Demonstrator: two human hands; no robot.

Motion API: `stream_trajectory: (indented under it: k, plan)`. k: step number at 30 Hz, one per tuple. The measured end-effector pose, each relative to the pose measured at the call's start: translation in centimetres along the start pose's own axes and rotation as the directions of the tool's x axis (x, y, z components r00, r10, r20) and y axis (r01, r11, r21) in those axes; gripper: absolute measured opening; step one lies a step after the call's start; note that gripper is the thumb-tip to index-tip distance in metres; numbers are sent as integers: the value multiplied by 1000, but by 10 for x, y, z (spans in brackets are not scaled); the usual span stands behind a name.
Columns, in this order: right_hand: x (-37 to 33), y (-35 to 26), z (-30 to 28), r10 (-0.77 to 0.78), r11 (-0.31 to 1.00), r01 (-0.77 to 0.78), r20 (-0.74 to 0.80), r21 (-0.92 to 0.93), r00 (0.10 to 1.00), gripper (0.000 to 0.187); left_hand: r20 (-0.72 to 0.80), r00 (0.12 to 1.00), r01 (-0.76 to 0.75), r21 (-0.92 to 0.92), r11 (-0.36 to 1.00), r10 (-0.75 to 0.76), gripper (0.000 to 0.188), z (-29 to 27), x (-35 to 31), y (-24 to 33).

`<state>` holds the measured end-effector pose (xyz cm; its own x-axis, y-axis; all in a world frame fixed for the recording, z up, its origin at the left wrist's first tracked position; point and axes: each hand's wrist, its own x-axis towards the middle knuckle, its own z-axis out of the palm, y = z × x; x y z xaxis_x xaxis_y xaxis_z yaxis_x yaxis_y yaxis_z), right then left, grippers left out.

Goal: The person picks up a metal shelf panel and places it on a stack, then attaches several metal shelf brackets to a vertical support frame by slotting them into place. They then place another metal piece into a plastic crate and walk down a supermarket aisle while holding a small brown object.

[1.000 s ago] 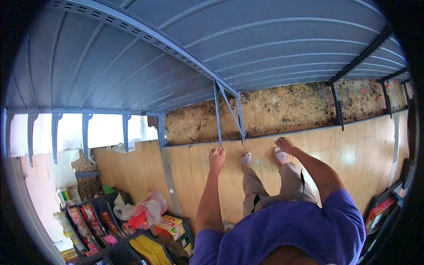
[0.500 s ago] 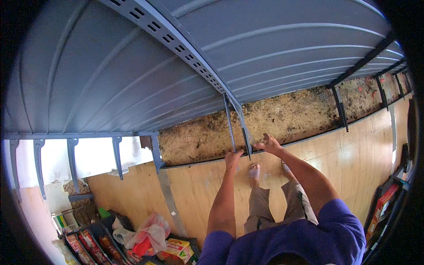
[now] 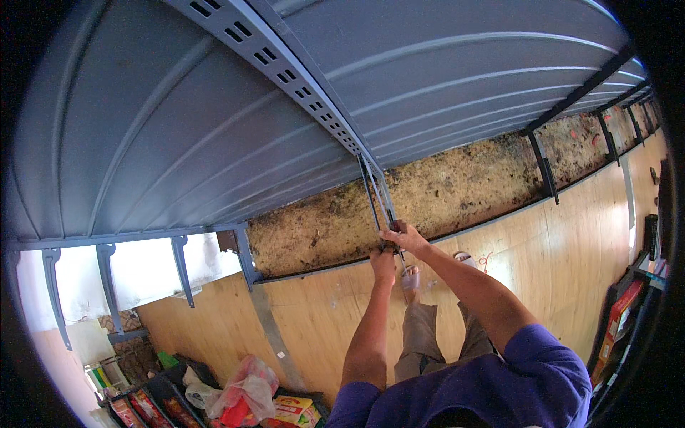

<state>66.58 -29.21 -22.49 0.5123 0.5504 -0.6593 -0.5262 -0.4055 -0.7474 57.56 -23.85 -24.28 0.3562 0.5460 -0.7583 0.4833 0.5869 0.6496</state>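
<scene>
A tall slotted grey upright runs between ribbed grey shelf back panels down to a dirty shelf base. Close beside its lower part stands a thin, long metal bar. My left hand is closed on the bar's lower end, its fingers partly hidden. Just above it, my right hand is closed around the same spot, fingers wrapped at the bar and foot of the upright. Exactly which piece each finger presses cannot be made out.
Dark shelf brackets jut out on the right, grey ones on the left. At lower left, a rack holds red packets and a plastic bag. Another stocked shelf stands at right. Below me is a wood-look floor.
My right hand has come left from beside the upright, its spread fingers now closed near my left hand. My left hand stays at the bar's lower end. The view has shifted slightly.
</scene>
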Motion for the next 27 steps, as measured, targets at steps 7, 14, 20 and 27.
stream_trajectory:
  k: [7, 14, 20, 27]
  plan:
    - [9, 15, 1, 40, 999, -39, -233, 9, 972, 38, 68, 994, -77, -95, 992, 84, 10, -6, 24, -33]
    - [12, 19, -1, -113, 967, 36, -303, -251, 946, 23, -7, 998, -64, -11, 998, 64, 11, 0, 12, -29]
    - [9, 35, -3, -249, 930, 136, -315, -341, 916, 21, -32, 985, -166, 72, 984, 168, 15, -7, 21, -50]
    - [22, 51, -9, -322, 901, 190, -309, -389, 895, 23, -102, 978, -177, 36, 984, 180, 17, 2, 18, -48]
